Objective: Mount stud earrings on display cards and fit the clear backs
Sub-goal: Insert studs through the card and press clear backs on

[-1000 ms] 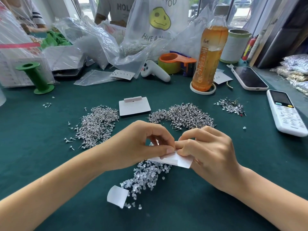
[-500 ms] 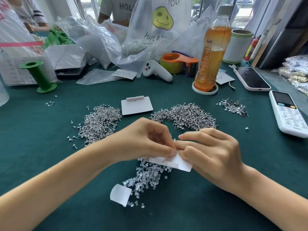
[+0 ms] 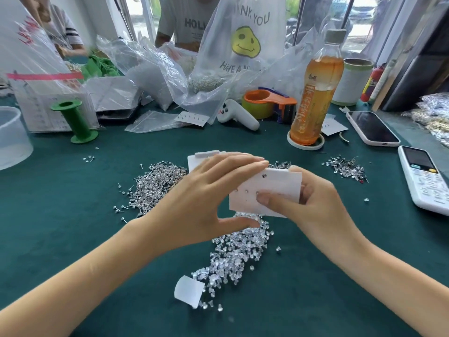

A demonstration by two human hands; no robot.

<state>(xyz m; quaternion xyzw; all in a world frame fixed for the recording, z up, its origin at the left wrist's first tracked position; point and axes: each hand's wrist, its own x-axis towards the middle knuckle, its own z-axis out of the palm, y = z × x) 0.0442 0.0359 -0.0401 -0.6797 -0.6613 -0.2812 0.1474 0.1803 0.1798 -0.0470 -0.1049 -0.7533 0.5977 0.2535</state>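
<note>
A white rectangular paper display card (image 3: pixel 272 188) with a row of small studs across its middle is held up above the dark green felt tabletop (image 3: pixel 73 215), its face turned toward the person. The right hand (image 3: pixel 313 205) grips it from the right side, thumb pressed flat on the front near the studs and the fingers curled behind. The left hand (image 3: pixel 206 198) reaches in from the left with its fingers stretched out straight, fingertips touching the card's top left edge, the thumb spread below and holding nothing.

Directly beneath the card lies a spilled heap of clear plastic earring backs (image 3: pixel 233 256), trailing down to a small curled white paper scoop (image 3: pixel 188 290). Behind the left hand sits a pile of silver stud earrings (image 3: pixel 155 186), and a second white card (image 3: pixel 206 155) lies flat, partly hidden by the fingers. A smaller scatter of studs (image 3: pixel 345 166) lies off to the right, near a white remote control (image 3: pixel 425 176). Further back stand an amber drink bottle (image 3: pixel 315 93), an orange tape dispenser (image 3: pixel 269 103) and a green plastic spool (image 3: pixel 75 120).
</note>
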